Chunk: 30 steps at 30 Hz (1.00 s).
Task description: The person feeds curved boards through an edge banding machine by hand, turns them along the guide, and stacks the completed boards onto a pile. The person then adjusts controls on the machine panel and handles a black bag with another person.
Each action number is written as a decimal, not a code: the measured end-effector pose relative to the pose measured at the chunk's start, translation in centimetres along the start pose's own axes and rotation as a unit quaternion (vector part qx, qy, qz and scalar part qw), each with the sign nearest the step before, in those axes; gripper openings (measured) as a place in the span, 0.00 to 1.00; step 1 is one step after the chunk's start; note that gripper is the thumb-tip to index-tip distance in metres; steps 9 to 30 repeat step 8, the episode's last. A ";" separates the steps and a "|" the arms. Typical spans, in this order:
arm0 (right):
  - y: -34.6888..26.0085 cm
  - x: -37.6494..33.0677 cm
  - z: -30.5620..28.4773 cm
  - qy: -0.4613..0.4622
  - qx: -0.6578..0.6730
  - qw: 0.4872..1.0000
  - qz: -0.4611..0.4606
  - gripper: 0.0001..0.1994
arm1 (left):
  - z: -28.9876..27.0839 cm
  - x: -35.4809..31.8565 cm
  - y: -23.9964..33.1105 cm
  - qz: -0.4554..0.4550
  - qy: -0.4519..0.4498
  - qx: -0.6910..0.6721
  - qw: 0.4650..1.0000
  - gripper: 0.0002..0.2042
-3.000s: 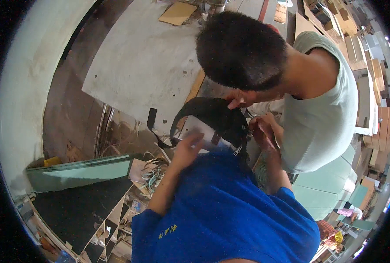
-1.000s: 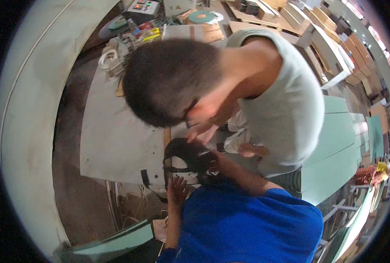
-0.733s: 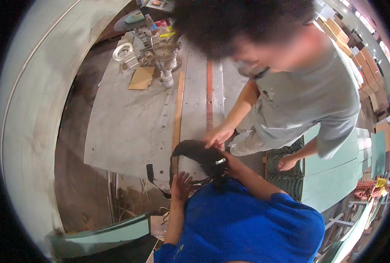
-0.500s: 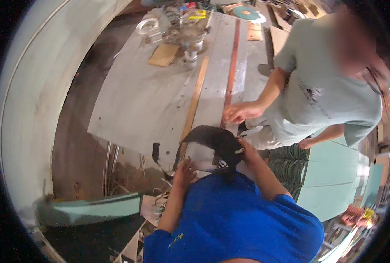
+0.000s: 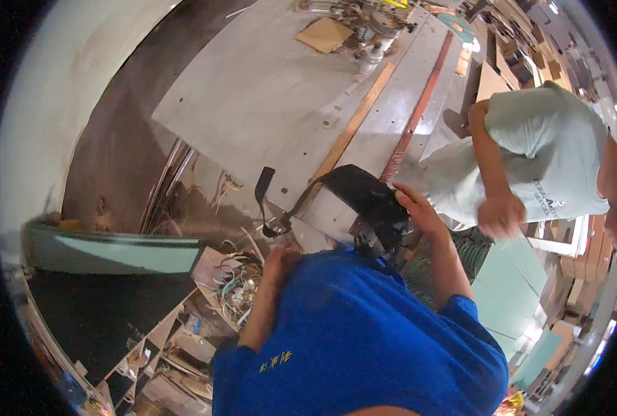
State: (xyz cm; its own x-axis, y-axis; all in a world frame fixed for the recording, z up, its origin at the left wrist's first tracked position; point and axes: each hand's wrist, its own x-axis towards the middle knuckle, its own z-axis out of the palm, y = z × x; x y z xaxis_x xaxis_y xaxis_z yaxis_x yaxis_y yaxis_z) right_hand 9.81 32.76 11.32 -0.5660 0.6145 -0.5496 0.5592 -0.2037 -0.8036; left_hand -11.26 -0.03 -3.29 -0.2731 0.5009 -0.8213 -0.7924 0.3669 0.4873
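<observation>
A wide black belt [image 5: 360,191] is held in front of my blue shirt, a buckle-like dark part at its lower right end. My right hand [image 5: 419,211] grips that end, thumb and fingers closed round its edge. From the belt's other end a narrow black strap [image 5: 261,197] runs out to the left and stands up in a loop. My left hand [image 5: 280,263] is close to my waist below this strap; its fingers are blurred and partly hidden against the shirt, so its hold cannot be made out.
Ahead lies a large grey work table [image 5: 253,90] with wooden and red strips along it and a metal machine head [image 5: 384,41]. A co-worker in a pale green shirt [image 5: 544,132] bends over at the right. Scraps and loose cords [image 5: 235,288] lie at the lower left.
The belt has opened out from a ring, its left end now loose. My left hand has drawn back to my waist. The co-worker has bent down and turned, and the view has shifted.
</observation>
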 end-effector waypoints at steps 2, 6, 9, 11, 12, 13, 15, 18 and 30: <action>-1.2 1.2 1.4 -0.032 -0.089 0.995 -0.034 0.31 | -4.2 2.7 -4.1 0.005 0.012 0.000 1.000 0.26; -5.9 2.3 5.4 -0.044 -0.331 0.941 -0.056 0.42 | -8.2 3.6 -9.8 0.122 0.090 0.084 0.985 0.24; -6.1 3.4 6.9 -0.035 -0.411 0.905 -0.103 0.42 | -7.2 0.2 -8.4 0.047 0.150 -0.082 0.984 0.22; -6.1 3.4 6.9 -0.035 -0.411 0.905 -0.103 0.42 | -7.2 0.2 -8.4 0.047 0.150 -0.082 0.984 0.22; -6.1 3.4 6.9 -0.035 -0.411 0.905 -0.103 0.42 | -7.2 0.2 -8.4 0.047 0.150 -0.082 0.984 0.22; -6.1 3.4 6.9 -0.035 -0.411 0.905 -0.103 0.42 | -7.2 0.2 -8.4 0.047 0.150 -0.082 0.984 0.22; -6.1 3.4 6.9 -0.035 -0.411 0.905 -0.103 0.42 | -7.2 0.2 -8.4 0.047 0.150 -0.082 0.984 0.22; -6.1 3.4 6.9 -0.035 -0.411 0.905 -0.103 0.42 | -7.2 0.2 -8.4 0.047 0.150 -0.082 0.984 0.22; -6.1 3.4 6.9 -0.035 -0.411 0.905 -0.103 0.42 | -7.2 0.2 -8.4 0.047 0.150 -0.082 0.984 0.22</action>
